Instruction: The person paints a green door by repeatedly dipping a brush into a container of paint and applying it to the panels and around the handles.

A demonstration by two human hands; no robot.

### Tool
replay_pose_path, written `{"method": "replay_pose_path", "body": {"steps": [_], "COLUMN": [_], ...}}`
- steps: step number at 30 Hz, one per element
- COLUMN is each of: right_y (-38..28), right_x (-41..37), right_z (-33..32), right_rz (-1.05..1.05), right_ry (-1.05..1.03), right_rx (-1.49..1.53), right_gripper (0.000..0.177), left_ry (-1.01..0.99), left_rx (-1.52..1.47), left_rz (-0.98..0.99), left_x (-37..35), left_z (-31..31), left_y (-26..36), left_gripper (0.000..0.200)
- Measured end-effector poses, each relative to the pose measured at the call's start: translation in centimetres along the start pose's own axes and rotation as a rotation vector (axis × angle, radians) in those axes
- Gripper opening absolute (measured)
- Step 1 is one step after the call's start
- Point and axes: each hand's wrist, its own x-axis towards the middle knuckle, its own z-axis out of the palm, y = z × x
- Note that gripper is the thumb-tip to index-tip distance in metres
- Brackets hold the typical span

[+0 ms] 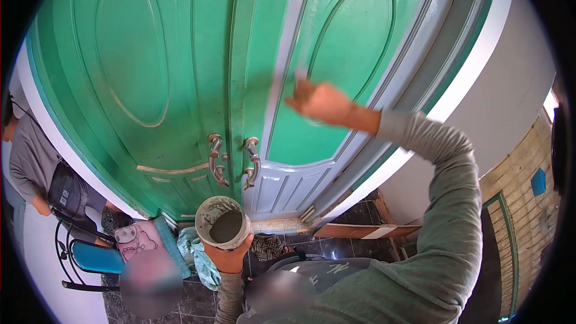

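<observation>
Fingers of my left hand (227,258) are wrapped round a white tub (204,218) from below; grey paint lies inside it. In front of the right door panel (342,42), my right hand (324,103) is raised and closed, pinching a brush (301,74) blurred by motion. The brush is beside a grey vertical strip (287,30) on the green door. Grey also covers the lower part of this door and its frame. Two metal handles (216,159) (252,162) are just above the tub.
At the left a person (37,144) in a grey shirt is near a chair with a blue seat (95,256). A pink cushion (139,240) and teal cloth (204,264) lie low at the left. A wooden board (354,231) is on the dark tiled floor.
</observation>
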Motion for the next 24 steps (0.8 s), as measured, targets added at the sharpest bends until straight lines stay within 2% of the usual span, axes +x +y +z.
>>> {"method": "replay_pose_path", "body": {"steps": [2, 3, 5, 9, 11, 12, 13, 14, 15, 16, 17, 18, 19, 20, 21, 22, 23, 24], "right_y": [-1.9, -0.5, 4.4, 17.8, 24.9, 28.2, 28.5, 30.4, 30.5, 30.0, 28.4, 23.9, 19.8, 14.2, 10.1, 6.5, 4.0, 2.3], "right_x": [-0.8, -0.4, 0.5, 1.2, 0.7, 0.1, 0.9, 0.5, 0.1, -0.1, -0.3, -0.4, -0.4, -0.7, -1.1, -1.6, -2.0, -2.6], "right_z": [0.8, 0.3, -2.6, -11.4, -13.9, -15.3, -17.3, -17.3, -16.5, -15.1, -12.7, -9.4, -7.0, -5.4, -4.0, -4.4, -4.4, -5.4], "right_rz": [0.016, 0.11, 0.314, 0.523, 0.508, 0.491, 0.596, 0.602, 0.637, 0.674, 0.471, 0.409, 0.073, 0.066, 0.022, 0.023, 0.13, 0.27], "right_ry": [-0.026, 0.007, 0.078, 0.468, 0.605, 0.703, 0.812, 0.83, 0.682, 0.529, 0.468, 0.396, 0.361, 0.186, 0.284, 0.203, 0.194, 0.248], "right_rx": [0.125, 0.2, 0.331, 0.376, 0.094, -0.004, 0.032, -0.118, -0.182, -0.243, -0.392, -0.333, -0.491, -0.421, -0.205, -0.099, 0.041, 0.263], "right_gripper": [0.016, 0.014, 0.011, 0.005, 0.015, 0.015, 0.01, 0.011, 0.013, 0.017, 0.024, 0.031, 0.024, 0.013, 0.01, 0.012, 0.009, 0.014], "left_ry": [-0.002, -0.041, -0.038, -0.054, -0.046, -0.047, -0.049, -0.052, -0.057, -0.066, -0.073, -0.077, -0.077, -0.078, -0.079, -0.08, -0.075, -0.071], "left_rx": [-0.017, -0.004, -0.061, -0.141, -0.14, -0.144, -0.144, -0.172, -0.2, -0.225, -0.212, -0.208, -0.212, -0.22, -0.229, -0.238, -0.23, -0.217], "left_rz": [-0.02, -0.026, -0.051, -0.028, -0.009, 0.0, 0.003, -0.015, -0.036, -0.058, -0.066, -0.067, -0.062, -0.041, -0.02, 0.001, -0.045, -0.096], "left_x": [0.0, 0.2, 0.1, 0.6, 0.8, 0.8, 0.8, 0.8, 0.8, 0.8, 0.6, 0.5, 0.4, 0.4, 0.4, 0.4, 0.7, 0.4], "left_z": [-0.3, -0.6, -0.7, 0.5, 1.2, 1.5, 1.9, 2.3, 2.7, 2.7, 2.5, 2.6, 2.9, 3.3, 3.6, 3.9, 4.4, 4.6], "left_y": [0.2, 0.6, 0.2, 0.9, 1.0, 1.2, 1.4, 1.7, 2.1, 2.3, 2.4, 2.4, 2.2, 1.5, 0.9, 0.3, 0.9, 2.3], "left_gripper": [0.101, 0.105, 0.106, 0.108, 0.109, 0.109, 0.109, 0.11, 0.11, 0.111, 0.111, 0.112, 0.112, 0.113, 0.113, 0.113, 0.112, 0.11]}}
